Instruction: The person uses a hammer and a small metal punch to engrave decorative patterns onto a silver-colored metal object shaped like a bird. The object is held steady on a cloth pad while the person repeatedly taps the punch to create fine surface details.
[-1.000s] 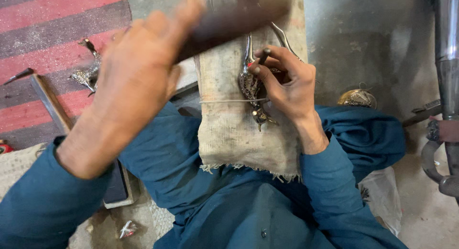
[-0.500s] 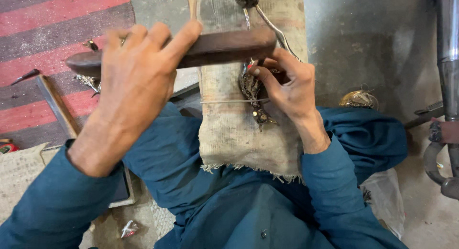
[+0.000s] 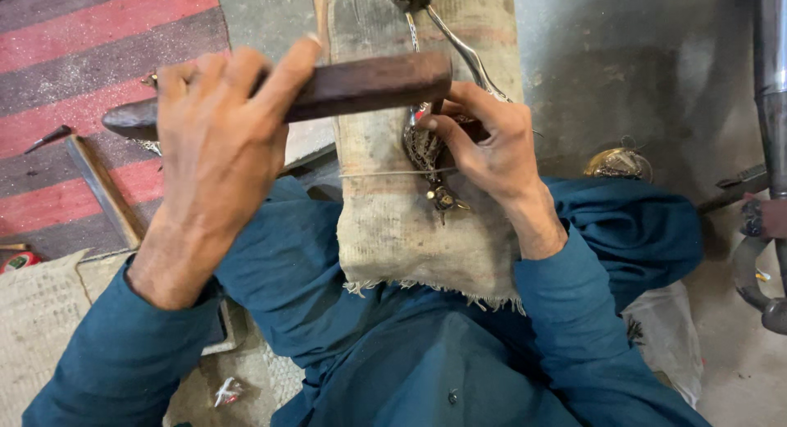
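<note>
Fingers of the left hand [image 3: 217, 148] are curled tight around a dark wooden bar [image 3: 344, 87], held level across the upper middle of the frame. The right hand [image 3: 488, 144] is closed, pinching a small ornate metal piece [image 3: 422, 152] against the burlap-covered board [image 3: 393, 230] at centre. The bar's right end sits just above the metal piece and the right hand's fingertips.

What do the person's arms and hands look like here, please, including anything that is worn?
Both arms wear long teal-blue sleeves ending at the wrists. The left hand and the right hand are bare: no gloves, rings, watch or bracelet show.
</note>
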Motion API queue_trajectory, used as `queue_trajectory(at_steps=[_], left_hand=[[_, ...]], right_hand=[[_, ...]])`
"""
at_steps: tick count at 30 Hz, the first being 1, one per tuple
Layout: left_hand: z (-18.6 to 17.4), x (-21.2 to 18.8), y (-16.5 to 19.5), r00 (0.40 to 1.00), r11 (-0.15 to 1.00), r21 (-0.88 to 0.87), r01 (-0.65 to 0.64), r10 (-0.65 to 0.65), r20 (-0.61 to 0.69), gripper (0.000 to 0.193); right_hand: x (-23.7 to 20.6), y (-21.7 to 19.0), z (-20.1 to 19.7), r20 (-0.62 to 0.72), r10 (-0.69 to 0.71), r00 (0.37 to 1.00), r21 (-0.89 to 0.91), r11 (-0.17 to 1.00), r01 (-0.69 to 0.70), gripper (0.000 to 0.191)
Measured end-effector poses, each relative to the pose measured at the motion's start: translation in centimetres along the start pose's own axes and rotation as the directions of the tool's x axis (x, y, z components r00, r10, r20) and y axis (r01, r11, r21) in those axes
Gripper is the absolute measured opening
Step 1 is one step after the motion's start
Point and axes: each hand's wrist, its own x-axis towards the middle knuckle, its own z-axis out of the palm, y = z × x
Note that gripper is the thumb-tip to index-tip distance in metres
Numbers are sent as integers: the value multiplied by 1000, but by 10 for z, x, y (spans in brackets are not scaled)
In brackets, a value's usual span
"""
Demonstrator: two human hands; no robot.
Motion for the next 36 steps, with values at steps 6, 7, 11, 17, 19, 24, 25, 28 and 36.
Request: queue_trajectory(at_steps=[6, 7, 11, 17, 19, 24, 25, 28, 36], left_hand=[[5, -6, 0, 999, 989, 141, -45, 47, -10, 65], [5, -6, 0, 998, 994, 101, -33, 38, -44, 66], [4, -5, 3, 1000, 992, 126, -11, 14, -22, 62], [6, -11, 4, 992, 931, -356, 76, -108, -70, 74], [9, -13, 4, 999, 1000, 2, 29, -29, -20, 63], [10, -14, 2, 999, 988, 149, 27, -24, -21, 55], [10, -14, 3, 1000, 988, 150, 26, -24, -19, 57], [11, -14, 8, 999, 987, 157, 29, -26, -19, 60], [15, -18, 5, 995, 995, -11, 96, -96, 1, 70]], right_hand=[[1, -2, -2, 20, -31, 999, 42, 999, 30, 28], [1, -3, -2, 25, -44, 999, 29, 999, 43, 30], [2, -2, -2, 42, -18, 999, 54, 998, 16, 28], [2, 1, -4, 46, -30, 998, 32, 999, 28, 30], [0, 1, -4, 65, 28, 997, 58, 998, -32, 28], [3, 3, -5, 76, -89, 993, 38, 996, 86, 31], [3, 3, -5, 84, -86, 993, 41, 996, 82, 30], [5, 5, -7, 109, -49, 993, -12, 999, 50, 30], [4, 2, -6, 102, -45, 994, 43, 998, 40, 31]])
